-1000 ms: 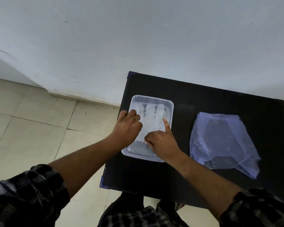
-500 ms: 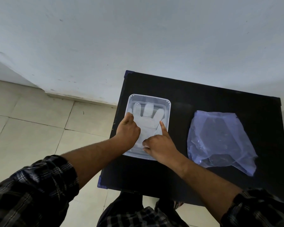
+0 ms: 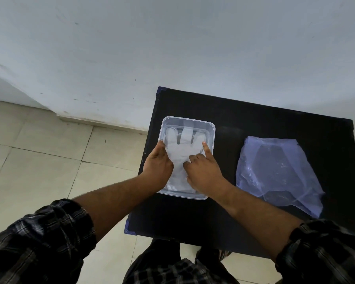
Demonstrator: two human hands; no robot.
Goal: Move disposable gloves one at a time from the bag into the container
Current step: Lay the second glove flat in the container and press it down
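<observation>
A clear rectangular plastic container sits on the left half of a black table. A translucent white disposable glove lies flat inside it, fingers pointing away from me. My left hand rests on the glove's left edge, fingertips down on it. My right hand presses the glove's right side, index finger stretched out, the other fingers curled. A bluish see-through plastic bag lies flat on the table to the right, apart from both hands.
The table stands against a pale wall. Beige floor tiles spread to the left. My legs in checked cloth show below the table's near edge.
Both hands have slid back toward me along the glove, uncovering its fingers. The glove now lies flatter in the container. The bag has not moved.
</observation>
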